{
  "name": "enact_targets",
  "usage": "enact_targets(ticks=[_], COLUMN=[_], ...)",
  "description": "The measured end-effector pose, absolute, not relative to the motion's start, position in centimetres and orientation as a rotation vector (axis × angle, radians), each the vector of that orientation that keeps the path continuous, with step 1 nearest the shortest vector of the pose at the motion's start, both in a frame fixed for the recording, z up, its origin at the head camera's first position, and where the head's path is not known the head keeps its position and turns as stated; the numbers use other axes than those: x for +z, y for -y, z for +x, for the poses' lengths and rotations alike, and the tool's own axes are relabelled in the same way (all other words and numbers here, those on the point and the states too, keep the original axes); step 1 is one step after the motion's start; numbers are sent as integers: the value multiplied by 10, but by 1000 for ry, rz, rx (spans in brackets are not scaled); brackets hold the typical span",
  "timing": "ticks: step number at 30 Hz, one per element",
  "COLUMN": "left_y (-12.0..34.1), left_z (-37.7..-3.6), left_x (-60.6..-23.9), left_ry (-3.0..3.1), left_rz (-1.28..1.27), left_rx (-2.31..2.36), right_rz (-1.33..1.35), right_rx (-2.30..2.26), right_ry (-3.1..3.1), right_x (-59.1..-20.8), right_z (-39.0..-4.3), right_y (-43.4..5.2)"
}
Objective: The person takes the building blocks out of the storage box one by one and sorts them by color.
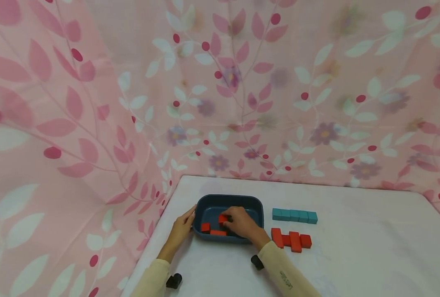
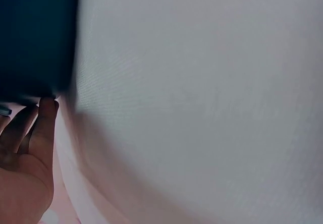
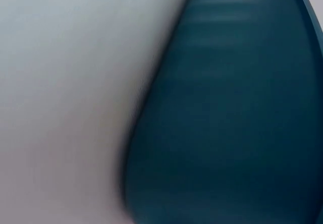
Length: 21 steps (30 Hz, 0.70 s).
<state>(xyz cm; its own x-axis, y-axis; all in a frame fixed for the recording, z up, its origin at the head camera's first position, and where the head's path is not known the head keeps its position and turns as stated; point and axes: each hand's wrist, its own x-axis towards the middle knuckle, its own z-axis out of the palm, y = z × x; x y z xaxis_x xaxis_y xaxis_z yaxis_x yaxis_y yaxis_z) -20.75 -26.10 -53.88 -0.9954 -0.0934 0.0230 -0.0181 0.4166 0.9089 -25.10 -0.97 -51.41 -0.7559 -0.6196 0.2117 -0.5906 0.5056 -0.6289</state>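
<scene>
Right hand [image 1: 242, 223]: fingertips hidden inside the dark blue tray [image 1: 255, 205]; grip on the red block [image 1: 222, 218] beneath them too small to confirm. Left hand [image 2: 25, 156]: cut off by the wrist picture's left and bottom edges. Tray in the right wrist view [image 3: 232, 133]: blurred, cropped at right and bottom, contents unseen. Red blocks [image 1: 292, 239] right of that hand: count unclear.
</scene>
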Motion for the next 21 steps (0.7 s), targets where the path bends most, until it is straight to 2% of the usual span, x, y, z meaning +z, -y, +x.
enact_targets(ticks=[8,21], left_y=[263,263], left_z=[-207,-207], left_x=[-538,-539], left_ry=[2600,2615], left_rz=[99,103], left_rx=[-1632,-1618], right_rz=[-962,-957], right_rx=[-1122,-1092], right_ry=[-2720,-2854], right_x=[-508,-488], right_z=[-249,-245], right_y=[-12,-49])
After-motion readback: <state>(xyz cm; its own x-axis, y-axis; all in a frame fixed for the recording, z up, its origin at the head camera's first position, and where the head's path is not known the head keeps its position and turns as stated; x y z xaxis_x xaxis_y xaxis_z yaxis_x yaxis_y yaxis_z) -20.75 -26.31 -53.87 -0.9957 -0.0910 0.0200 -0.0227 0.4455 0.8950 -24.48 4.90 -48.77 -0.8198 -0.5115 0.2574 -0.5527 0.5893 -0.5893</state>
